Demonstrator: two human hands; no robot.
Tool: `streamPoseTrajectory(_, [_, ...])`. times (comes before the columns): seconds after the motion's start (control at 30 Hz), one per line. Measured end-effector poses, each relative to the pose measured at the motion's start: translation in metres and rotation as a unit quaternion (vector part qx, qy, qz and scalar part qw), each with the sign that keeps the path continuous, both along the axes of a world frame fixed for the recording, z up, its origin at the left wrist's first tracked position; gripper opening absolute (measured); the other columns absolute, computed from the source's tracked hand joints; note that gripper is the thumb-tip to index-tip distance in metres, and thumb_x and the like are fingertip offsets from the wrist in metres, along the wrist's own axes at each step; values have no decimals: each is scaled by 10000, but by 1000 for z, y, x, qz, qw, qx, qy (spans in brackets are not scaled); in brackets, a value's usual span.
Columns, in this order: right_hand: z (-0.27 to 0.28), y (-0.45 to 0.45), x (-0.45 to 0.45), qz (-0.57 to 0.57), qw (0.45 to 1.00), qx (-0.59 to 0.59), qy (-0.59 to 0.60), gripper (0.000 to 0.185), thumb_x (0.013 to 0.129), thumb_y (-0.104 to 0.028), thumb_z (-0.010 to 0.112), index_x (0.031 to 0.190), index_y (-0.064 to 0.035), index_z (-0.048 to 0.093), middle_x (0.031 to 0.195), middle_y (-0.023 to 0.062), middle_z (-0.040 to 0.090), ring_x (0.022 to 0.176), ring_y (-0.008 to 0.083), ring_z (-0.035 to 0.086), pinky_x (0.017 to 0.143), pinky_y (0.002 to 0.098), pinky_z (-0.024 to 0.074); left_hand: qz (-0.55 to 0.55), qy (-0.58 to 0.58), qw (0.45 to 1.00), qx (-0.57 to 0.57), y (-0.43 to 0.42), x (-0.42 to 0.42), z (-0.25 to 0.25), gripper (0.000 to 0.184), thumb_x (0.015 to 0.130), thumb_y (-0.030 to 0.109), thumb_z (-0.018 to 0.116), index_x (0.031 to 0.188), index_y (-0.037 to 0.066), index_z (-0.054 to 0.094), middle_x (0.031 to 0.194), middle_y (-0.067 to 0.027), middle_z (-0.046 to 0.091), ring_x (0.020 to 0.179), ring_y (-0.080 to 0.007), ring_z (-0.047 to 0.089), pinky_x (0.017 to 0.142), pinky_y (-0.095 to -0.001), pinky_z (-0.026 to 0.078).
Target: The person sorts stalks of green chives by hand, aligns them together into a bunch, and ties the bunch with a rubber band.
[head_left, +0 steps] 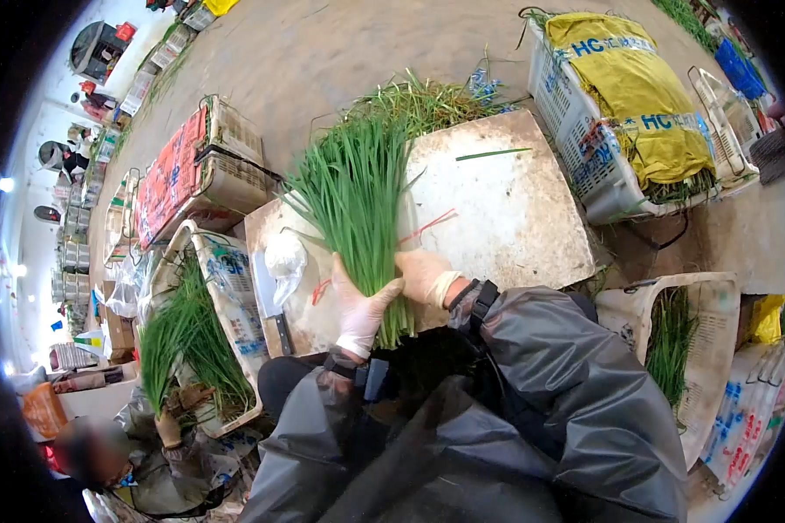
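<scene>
A thick bunch of garlic chives [358,192] lies on the worn white board, its leaves pointing away and its cut stalk ends towards my lap. My left hand [362,307], in a pale glove, is closed round the lower stalks with the thumb across the front. Against the bunch's right side, my gloved right hand [423,275] grips with curled fingers, their tips hidden by the stalks. A red tie [429,225] lies just beyond my right hand. Left of the bunch are a knife [270,301] and a white plastic bag [285,259].
The board [506,200] carries one loose leaf. Loose greens [419,105] are heaped behind it. Crates stand around: one under a yellow sack [628,96], one with a red cover [173,179], one of chives [672,340]. At lower left, a co-worker's hand [167,430] holds chives.
</scene>
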State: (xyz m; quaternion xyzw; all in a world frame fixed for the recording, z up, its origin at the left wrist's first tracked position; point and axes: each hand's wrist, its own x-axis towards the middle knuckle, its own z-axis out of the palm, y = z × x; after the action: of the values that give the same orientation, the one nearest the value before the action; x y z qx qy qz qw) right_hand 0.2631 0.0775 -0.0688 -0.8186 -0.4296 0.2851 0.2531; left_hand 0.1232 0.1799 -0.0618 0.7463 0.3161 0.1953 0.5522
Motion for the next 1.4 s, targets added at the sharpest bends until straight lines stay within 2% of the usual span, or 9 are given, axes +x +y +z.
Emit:
streamPoseTrajectory(0.17, [-3,-3,16,46,997,-38,-50,195,828,-190,695,975,-72,747,981,178,733,966,377,709,812,473,574,17,69,989,132,-3,3,-8,1327,653,372,974,1587,-62,137,1496,-246,376,1366,-353,417,1164,-415,335])
streamPoseTrajectory(0.27, [-12,-10,32,95,994,7,-44,218,825,-162,670,1006,-78,757,952,181,741,967,347,717,811,465,577,31,93,990,101,-12,11,5,1337,622,282,974,1611,-8,122,1514,-272,335,1390,-386,371,1186,-429,315])
streamPoseTrajectory(0.4, [7,-14,50,-77,993,-10,-90,152,826,-173,665,928,-92,746,951,193,720,944,351,698,798,444,562,52,148,976,155,-16,14,5,1311,612,269,950,1607,-6,141,1494,-290,361,1366,-415,408,1160,-431,348])
streamPoseTrajectory(0.53, [8,-24,58,-99,944,76,-304,132,782,-111,749,912,-107,727,887,107,678,893,324,686,773,437,568,53,143,973,172,-14,13,0,1288,612,268,941,1596,-23,162,1504,-280,365,1359,-407,433,1141,-429,378])
streamPoseTrajectory(0.67, [-24,-22,59,14,962,-1,-272,106,807,-131,730,901,-99,767,899,137,726,892,308,722,765,429,583,55,156,966,196,-13,12,-4,1293,605,282,943,1596,-17,168,1510,-288,363,1368,-419,422,1143,-442,376])
streamPoseTrajectory(0.93, [24,-46,42,135,982,-100,-87,123,802,-123,631,858,-69,726,870,186,723,852,387,704,742,469,560,37,145,967,205,-10,11,-8,1301,606,356,940,1598,0,175,1506,-328,347,1387,-466,384,1158,-478,354])
streamPoseTrajectory(1.13, [39,-54,27,125,985,107,-54,117,874,-127,609,968,-72,651,895,207,704,862,414,684,736,497,536,-7,173,959,226,-23,6,0,1273,605,378,934,1591,20,213,1527,-299,365,1349,-456,450,1094,-480,434])
streamPoseTrajectory(1.23, [51,-53,12,103,990,97,-3,194,881,-164,619,1054,-85,651,887,198,713,845,415,693,734,481,555,-45,190,957,213,-43,3,5,1276,618,352,930,1584,-22,185,1495,-301,364,1380,-455,415,1141,-480,396])
streamPoseTrajectory(1.4, [23,-47,4,36,979,159,121,167,881,-183,634,955,-42,682,883,168,721,844,385,698,751,438,556,-53,181,957,219,-51,0,7,1251,629,314,921,1580,-32,185,1506,-301,355,1377,-448,427,1141,-468,401])
